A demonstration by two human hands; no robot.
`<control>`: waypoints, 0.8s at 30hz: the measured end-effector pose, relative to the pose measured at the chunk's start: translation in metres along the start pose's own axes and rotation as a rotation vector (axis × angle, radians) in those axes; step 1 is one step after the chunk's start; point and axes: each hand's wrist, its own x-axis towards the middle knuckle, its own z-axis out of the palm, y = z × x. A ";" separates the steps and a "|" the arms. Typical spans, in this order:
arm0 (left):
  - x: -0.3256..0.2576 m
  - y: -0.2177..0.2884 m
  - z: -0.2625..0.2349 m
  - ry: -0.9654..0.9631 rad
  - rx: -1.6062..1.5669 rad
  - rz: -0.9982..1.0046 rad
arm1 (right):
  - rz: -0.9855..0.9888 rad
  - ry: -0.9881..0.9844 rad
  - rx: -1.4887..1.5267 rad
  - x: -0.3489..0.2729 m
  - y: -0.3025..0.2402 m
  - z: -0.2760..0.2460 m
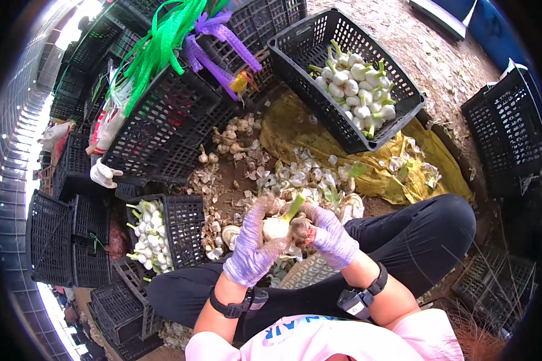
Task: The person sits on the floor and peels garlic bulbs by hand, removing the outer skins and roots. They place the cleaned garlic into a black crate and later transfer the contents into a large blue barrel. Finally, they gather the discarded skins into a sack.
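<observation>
The bulb [276, 228] is held above the floor [230, 175], between the two gloved hands and in front of the person's knees. The left hand [253, 245] curls around the bulb's left side, fingers beyond it and thumb on the near side, pinching it. The right hand [328, 237] is just to the right, its fingers bunched together close to the bulb; whether they touch it or pinch something of their own I cannot tell, as the fingertips are soiled and partly hidden. The bulb's long axis runs away from the person and leans right, so the green stem [293, 207] rises into the gap between the hands, tipped toward the right hand's side. Below, husks [301, 174] cover much of the floor. Past the hands, a yellow cloth [283, 129] lies on it, and the near corner of the far crate [310, 96], holding white bulbs [360, 90], reaches over the cloth. Beside the left knee, the left crate [185, 228] holds more stemmed bulbs. Dark crates stand along the left, with green netting [162, 42] hanging over one rim.
</observation>
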 end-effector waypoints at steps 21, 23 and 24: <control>0.014 -0.028 -0.002 0.138 -0.543 -0.541 | -0.200 -0.020 -0.332 0.005 0.017 -0.017; 0.014 -0.031 -0.003 0.173 -0.429 -0.508 | -0.371 0.055 -0.691 0.012 0.035 -0.027; 0.016 -0.023 0.002 0.099 -0.274 -0.229 | -0.451 0.088 -0.869 0.015 0.033 -0.024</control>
